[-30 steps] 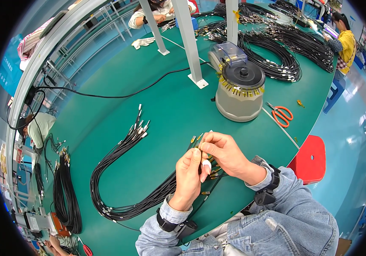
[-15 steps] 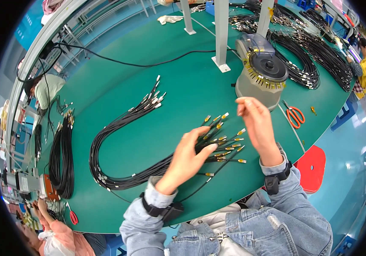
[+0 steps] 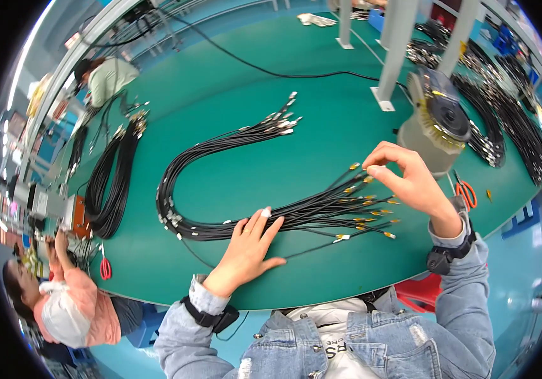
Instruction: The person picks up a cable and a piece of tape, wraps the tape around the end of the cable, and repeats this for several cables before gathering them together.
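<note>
A U-shaped bundle of thin black cables (image 3: 309,210) lies on the green table. Its right-hand ends fan out with yellow tape wraps (image 3: 370,203) near the tips; the other ends carry white tips (image 3: 286,124). My left hand (image 3: 252,246) rests on the bundle with its fingers stretched and spread, thumb apart. At the far edge of the fanned ends is my right hand (image 3: 406,180), thumb and forefinger pinched together beside a taped tip. What sits between those fingertips is too small to make out.
A grey round-topped tape dispenser (image 3: 438,129) stands beyond my right hand, near orange-handled scissors (image 3: 466,192). Metal posts (image 3: 397,57) rise at the back. Another cable bundle (image 3: 113,189) lies left, with red-handled scissors (image 3: 105,268). A co-worker in pink (image 3: 81,309) sits at the left.
The view has shifted, so the table things appear elsewhere. My left hand has moved from the fanned ends back along the bundle and flattened. My right hand has come closer to the cable tips.
</note>
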A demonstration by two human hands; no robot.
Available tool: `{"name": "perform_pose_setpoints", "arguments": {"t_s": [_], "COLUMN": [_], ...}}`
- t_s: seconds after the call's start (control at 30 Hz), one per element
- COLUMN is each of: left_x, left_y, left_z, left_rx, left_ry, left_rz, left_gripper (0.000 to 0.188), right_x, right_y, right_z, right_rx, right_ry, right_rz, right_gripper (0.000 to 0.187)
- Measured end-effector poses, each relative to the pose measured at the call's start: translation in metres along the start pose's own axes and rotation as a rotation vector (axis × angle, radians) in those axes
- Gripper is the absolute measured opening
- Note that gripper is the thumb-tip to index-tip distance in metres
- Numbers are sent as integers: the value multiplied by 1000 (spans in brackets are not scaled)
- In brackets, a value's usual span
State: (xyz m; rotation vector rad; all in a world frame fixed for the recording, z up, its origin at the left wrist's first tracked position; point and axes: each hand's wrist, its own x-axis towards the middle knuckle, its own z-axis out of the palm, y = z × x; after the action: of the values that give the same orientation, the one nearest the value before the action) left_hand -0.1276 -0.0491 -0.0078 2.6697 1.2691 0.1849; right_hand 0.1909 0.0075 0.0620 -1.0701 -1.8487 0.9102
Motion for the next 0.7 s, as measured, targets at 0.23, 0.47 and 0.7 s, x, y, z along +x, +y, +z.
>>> {"name": "perform_pose_setpoints", "arguments": {"t_s": [0.23, 0.47, 0.7], "left_x": [7, 3, 15], "left_y": [-20, -33, -45], "left_z": [7, 7, 3], "left_rx": [78, 40, 56], "left_ry": [62, 190, 56], "left_rz": [-30, 62, 63], "left_gripper": [57, 49, 44], "right_x": [98, 201, 246], "right_y": [11, 69, 79], "right_z": [59, 143, 199], "right_rx": [-427, -793, -918], "right_ry": [-390, -458, -549], "right_rz": [-127, -120, -13], "right_gripper": [19, 42, 55]}}
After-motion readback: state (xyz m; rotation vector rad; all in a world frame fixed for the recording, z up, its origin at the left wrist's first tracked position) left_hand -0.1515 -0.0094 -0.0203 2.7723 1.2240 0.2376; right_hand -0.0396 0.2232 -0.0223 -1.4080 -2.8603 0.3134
